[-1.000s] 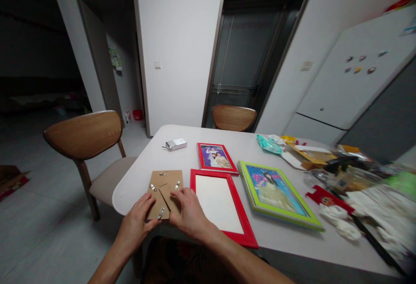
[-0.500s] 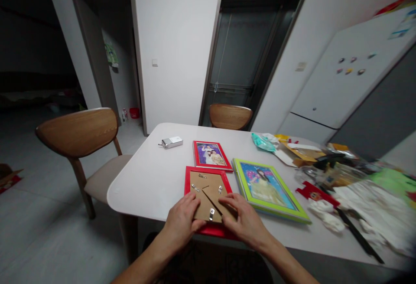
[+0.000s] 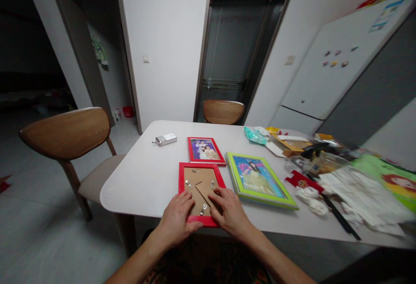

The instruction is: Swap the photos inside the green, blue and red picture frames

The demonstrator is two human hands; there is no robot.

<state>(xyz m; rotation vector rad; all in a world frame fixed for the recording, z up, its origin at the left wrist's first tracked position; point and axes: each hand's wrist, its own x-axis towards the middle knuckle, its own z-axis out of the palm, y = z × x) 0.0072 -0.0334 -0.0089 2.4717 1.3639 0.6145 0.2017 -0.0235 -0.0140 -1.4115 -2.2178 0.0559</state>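
Observation:
A red picture frame [image 3: 182, 172] lies face down near the front edge of the white table [image 3: 143, 175]. A brown cardboard backing board [image 3: 199, 182] with small metal clips and a fold-out stand sits inside it. My left hand [image 3: 177, 217] rests on the frame's lower left corner, fingers flat and together on the board. My right hand [image 3: 229, 210] lies flat on the board's lower right, fingers stretched out. Both hands press down and hold nothing.
Behind it lies a small red framed photo [image 3: 204, 149], and to the right a green framed photo [image 3: 256, 180]. A small silver device [image 3: 165, 139] sits at the far left. Papers, packaging and clutter [image 3: 341, 175] fill the right side. Wooden chairs [image 3: 68, 134] stand left and behind.
The backing board went from the bare table on the left into the red frame. Both hands came with it and now press it flat.

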